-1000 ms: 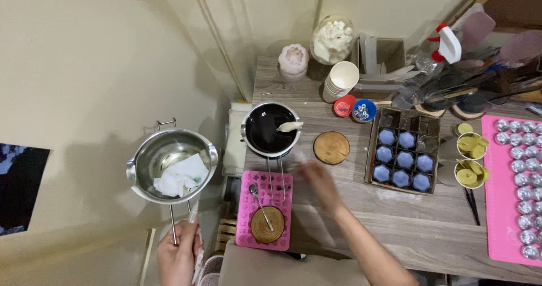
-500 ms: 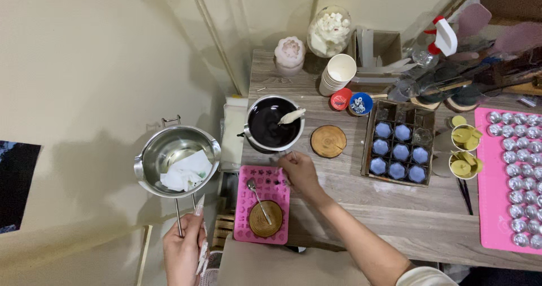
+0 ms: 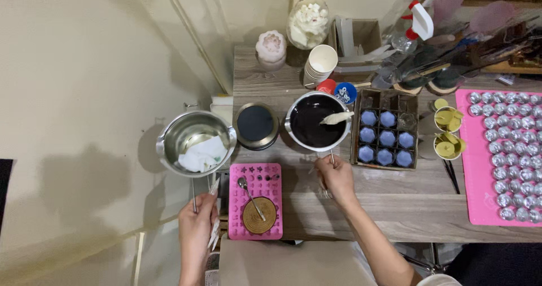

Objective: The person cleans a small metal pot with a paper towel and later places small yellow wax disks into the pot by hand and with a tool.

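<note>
Head view, one entry per item.

- Left hand (image 3: 195,229), lower left of frame: fingers closed round the long handle of the steel pan (image 3: 196,143), held out over the floor left of the table; a crumpled white cloth (image 3: 202,154) lies inside. Placement much as half a second ago.
- Right hand (image 3: 335,177), centre: closed on the handle of the dark pot (image 3: 316,121). A second ago it hovered open over the table; now it grips.
- Dark pot: has shifted right, now touching the box of blue moulds (image 3: 386,137); a pale spatula (image 3: 337,118) rests across its rim.
- Black plate (image 3: 256,124), centre left: newly uncovered where the pot stood. The pot reads as just taken off it.
- Pink mould (image 3: 256,200), lower centre: carries a spoon (image 3: 250,195) and a wooden disc (image 3: 259,215).
- Pink tray (image 3: 474,167), right edge: rows of silver cups.
</note>
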